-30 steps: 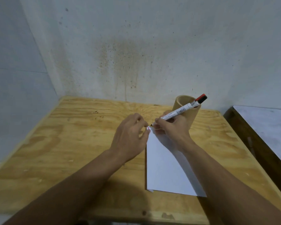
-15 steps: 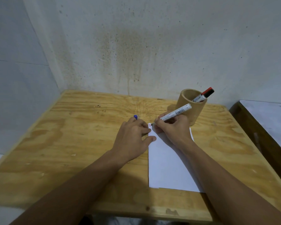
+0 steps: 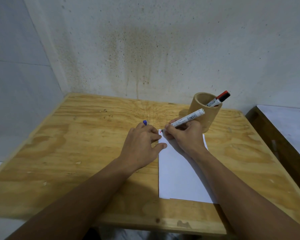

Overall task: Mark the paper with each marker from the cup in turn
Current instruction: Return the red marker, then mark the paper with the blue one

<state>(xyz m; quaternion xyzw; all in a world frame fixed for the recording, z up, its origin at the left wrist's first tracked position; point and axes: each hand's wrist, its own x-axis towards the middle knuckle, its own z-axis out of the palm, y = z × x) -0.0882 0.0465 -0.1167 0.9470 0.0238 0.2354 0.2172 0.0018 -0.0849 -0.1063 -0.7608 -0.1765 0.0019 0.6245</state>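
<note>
A white sheet of paper point(image 3: 178, 172) lies on the wooden table point(image 3: 87, 139). My right hand point(image 3: 185, 134) grips an uncapped white marker point(image 3: 189, 117), its tip touching the paper's top-left corner beside a small red mark point(image 3: 160, 131). My left hand point(image 3: 142, 144) rests on the paper's left edge, thumb on the sheet, with a small blue cap point(image 3: 145, 122) sticking up between its fingers. Behind my right hand stands a wooden cup point(image 3: 197, 104) with one red-capped marker point(image 3: 219, 99) leaning in it.
A stained wall rises just behind the table, and another wall closes the left side. A dark-edged, light-topped surface point(image 3: 284, 125) stands to the right, past a narrow gap. The table's front edge runs under my forearms.
The view has pulled back a little. The blue cap has come into view in my left hand. A red mark now shows at the paper's corner, and the marker tip stays there.
</note>
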